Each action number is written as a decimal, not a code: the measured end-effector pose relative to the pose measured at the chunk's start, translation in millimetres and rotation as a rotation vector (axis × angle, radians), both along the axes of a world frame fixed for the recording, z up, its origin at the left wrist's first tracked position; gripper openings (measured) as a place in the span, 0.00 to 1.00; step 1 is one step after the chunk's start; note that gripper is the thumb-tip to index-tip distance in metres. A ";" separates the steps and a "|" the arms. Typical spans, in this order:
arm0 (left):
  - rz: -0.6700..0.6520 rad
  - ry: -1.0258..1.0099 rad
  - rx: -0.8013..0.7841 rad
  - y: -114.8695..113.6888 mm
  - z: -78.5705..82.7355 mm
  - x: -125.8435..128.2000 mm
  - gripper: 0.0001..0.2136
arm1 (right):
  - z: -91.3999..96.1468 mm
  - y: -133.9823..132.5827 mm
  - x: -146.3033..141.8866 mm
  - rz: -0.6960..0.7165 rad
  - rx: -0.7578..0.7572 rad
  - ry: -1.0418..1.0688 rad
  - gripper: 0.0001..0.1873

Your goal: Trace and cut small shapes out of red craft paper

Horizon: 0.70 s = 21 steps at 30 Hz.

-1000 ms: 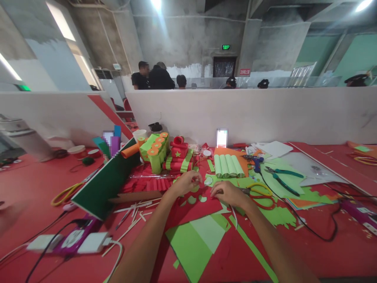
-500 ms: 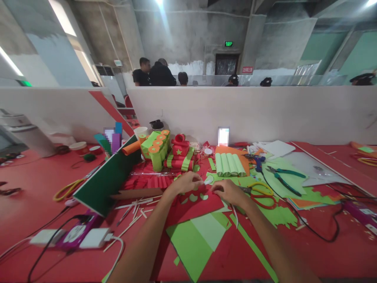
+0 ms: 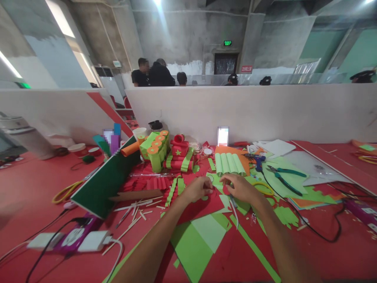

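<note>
Head view: a person's two bare hands sit near each other over a red sheet (image 3: pixel 202 211) on a cluttered red table (image 3: pixel 338 257). The right hand (image 3: pixel 238 187) pinches a small red piece (image 3: pixel 226 190) between thumb and fingers. The left hand (image 3: pixel 198 190) is curled, fingertips turned toward the right; whether it grips anything cannot be told.

Just beside the left wrist lie wavy green strips (image 3: pixel 171 191). Below the hands, a green sheet (image 3: pixel 193 245) lies under the red one's near edge. Yellow-handled scissors (image 3: pixel 266 189) are partly hidden behind the right hand. Beyond the hands, pale green rolls (image 3: pixel 230 164) lie side by side.

Farther right are a blue glue gun (image 3: pixel 259 162) and teal-handled pliers (image 3: pixel 290 172), the pliers spread open on pale green paper. Left of centre stand a red paper model (image 3: pixel 178 152) with a star and a green one (image 3: pixel 153 149) topped with orange discs. A dark green board (image 3: pixel 107 184) leans at the left, near scattered sticks (image 3: pixel 126 232).

A white partition (image 3: pixel 188 112) closes off the table; people (image 3: pixel 161 74) show behind it.
</note>
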<state>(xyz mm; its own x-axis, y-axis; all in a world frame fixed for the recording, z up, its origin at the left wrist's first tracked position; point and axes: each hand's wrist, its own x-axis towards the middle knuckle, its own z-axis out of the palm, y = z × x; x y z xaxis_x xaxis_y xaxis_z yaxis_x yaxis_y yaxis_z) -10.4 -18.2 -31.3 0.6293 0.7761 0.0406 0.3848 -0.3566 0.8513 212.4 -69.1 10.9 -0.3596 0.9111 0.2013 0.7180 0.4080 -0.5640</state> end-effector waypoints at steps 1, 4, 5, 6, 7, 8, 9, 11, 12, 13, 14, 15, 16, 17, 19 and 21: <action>0.001 0.020 0.031 -0.5 -1.4 0.8 0.06 | 1.0 -0.5 2.5 0.002 -0.012 -0.015 0.19; 0.020 0.086 0.111 -2.4 -1.7 2.6 0.05 | 2.3 -1.5 8.4 0.004 -0.031 -0.056 0.19; 0.028 0.111 0.131 -3.2 -0.6 3.1 0.04 | 2.3 -1.6 10.1 0.003 -0.030 -0.072 0.19; 0.036 0.134 0.149 -4.1 0.9 3.5 0.04 | 2.2 -1.7 11.7 -0.002 -0.025 -0.089 0.19; 0.044 0.152 0.163 -5.0 2.9 3.7 0.04 | 2.1 -1.8 13.3 -0.009 -0.019 -0.103 0.18; 0.049 0.165 0.173 -6.0 5.1 3.6 0.04 | 2.0 -1.8 15.0 -0.016 -0.018 -0.114 0.18; 0.051 0.172 0.178 -7.3 7.6 3.1 0.04 | 2.1 -1.9 16.6 -0.021 -0.021 -0.121 0.18; 0.053 0.184 0.188 -11.3 13.1 1.0 0.03 | 2.8 -2.8 19.4 -0.031 -0.027 -0.135 0.16; 0.053 0.200 0.222 -14.2 15.9 -0.6 0.03 | 3.3 -3.7 20.3 -0.033 -0.027 -0.148 0.15; 0.050 0.222 0.264 -18.0 18.6 -2.5 0.05 | 4.0 -4.9 20.7 -0.033 -0.024 -0.167 0.14; 0.039 0.245 0.301 -22.4 20.9 -4.4 0.06 | 4.8 -6.4 20.5 -0.034 -0.017 -0.188 0.13; 0.011 0.278 0.333 -27.4 22.7 -6.3 0.08 | 5.7 -8.0 19.7 -0.030 -0.012 -0.214 0.12; -0.002 0.306 0.365 -32.6 23.9 -8.1 0.09 | 6.7 -9.4 18.5 -0.030 -0.009 -0.237 0.11; -0.023 0.339 0.398 -37.8 24.5 -9.8 0.11 | 7.8 -10.6 17.0 -0.031 -0.007 -0.260 0.10; -0.103 0.389 0.461 -46.4 23.9 -12.9 0.12 | 10.6 -11.1 13.7 -0.028 -0.010 -0.303 0.08; -0.175 0.428 0.502 -51.3 22.3 -15.7 0.10 | 13.3 -8.0 11.1 -0.039 0.007 -0.329 0.06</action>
<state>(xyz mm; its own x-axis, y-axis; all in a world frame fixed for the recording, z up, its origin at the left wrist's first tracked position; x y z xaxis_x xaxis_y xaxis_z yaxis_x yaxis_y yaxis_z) -26.1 -69.5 -9.0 0.7847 0.6135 0.0888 0.5516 -0.7564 0.3516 223.5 -77.1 24.2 -0.3711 0.9245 0.0867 0.8762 0.3796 -0.2968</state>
